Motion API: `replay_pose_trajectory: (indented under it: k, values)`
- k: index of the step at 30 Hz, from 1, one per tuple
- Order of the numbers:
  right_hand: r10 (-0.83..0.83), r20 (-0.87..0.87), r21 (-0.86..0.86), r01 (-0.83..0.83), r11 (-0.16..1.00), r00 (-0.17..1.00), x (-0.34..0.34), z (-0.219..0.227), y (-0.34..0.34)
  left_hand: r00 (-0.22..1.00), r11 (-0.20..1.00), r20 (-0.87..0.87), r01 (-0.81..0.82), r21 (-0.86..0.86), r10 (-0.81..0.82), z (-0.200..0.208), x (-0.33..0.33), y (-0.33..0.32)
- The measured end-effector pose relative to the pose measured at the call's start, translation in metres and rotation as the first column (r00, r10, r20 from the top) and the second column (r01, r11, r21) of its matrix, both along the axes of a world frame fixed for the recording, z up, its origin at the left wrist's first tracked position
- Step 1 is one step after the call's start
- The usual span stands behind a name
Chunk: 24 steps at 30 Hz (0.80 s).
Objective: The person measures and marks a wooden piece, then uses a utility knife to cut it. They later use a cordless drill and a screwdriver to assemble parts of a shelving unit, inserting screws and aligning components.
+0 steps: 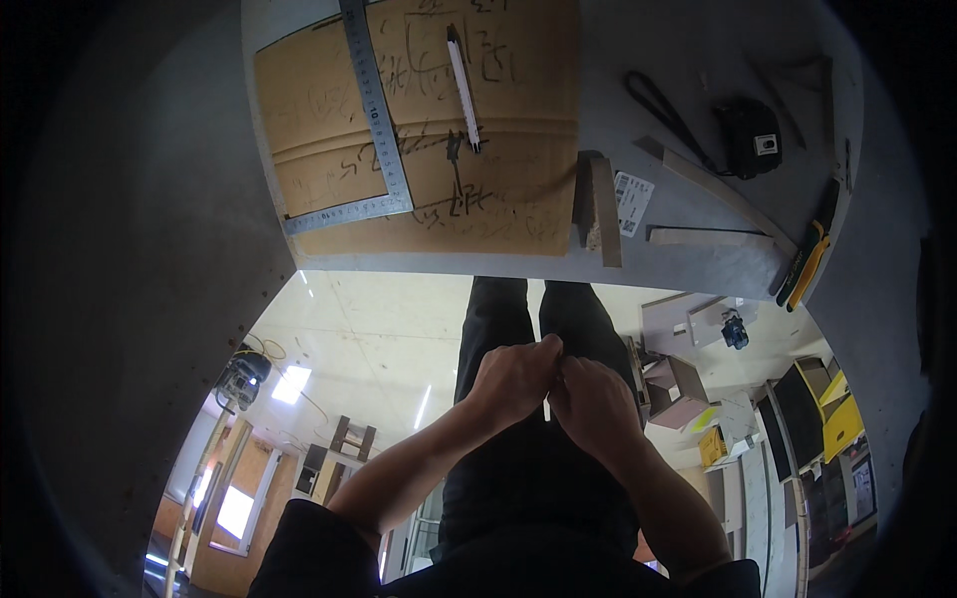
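Observation:
My left hand (515,383) and my right hand (596,401) are brought together in front of my dark trousers, below the near edge of the worktop. Both have their fingers curled and closed, the fingertips meeting. What they pinch, if anything, is hidden; a thin pale sliver shows just under them, and I cannot tell whether it is a held thing or the floor between my legs. Ahead on the worktop (439,263) lies a brown cardboard sheet (528,199) with black handwriting. A steel square (379,130) and a white pen (463,90) rest on it.
Right of the cardboard lie a black tape measure (748,138) with a strap, a short board offcut (603,209), a white label (633,202), narrow strips (710,237) and yellow-black handled pliers (805,264). Machines and panels (674,389) stand on the pale floor beyond the worktop's edge.

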State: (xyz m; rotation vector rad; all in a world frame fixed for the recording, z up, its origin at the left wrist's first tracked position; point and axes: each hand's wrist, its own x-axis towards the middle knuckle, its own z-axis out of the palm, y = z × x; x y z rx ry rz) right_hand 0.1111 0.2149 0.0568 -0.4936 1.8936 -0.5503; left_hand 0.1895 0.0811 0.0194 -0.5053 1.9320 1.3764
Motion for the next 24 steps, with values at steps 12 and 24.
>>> replay_pose_trajectory:
  k: [12, 24]
  values:
    - [0.053, -0.006, 0.050, -0.052, 0.997, 0.999, 0.005, -0.005, 0.005, 0.980, 0.983, 0.078, 0.183, -0.018, -0.181, -0.002, -0.007, 0.004]
    - [0.106, -0.015, 0.080, -0.105, 0.991, 0.994, 0.001, -0.006, 0.004, 0.981, 0.983, 0.084, 0.179, -0.042, -0.175, -0.002, -0.014, 0.001]
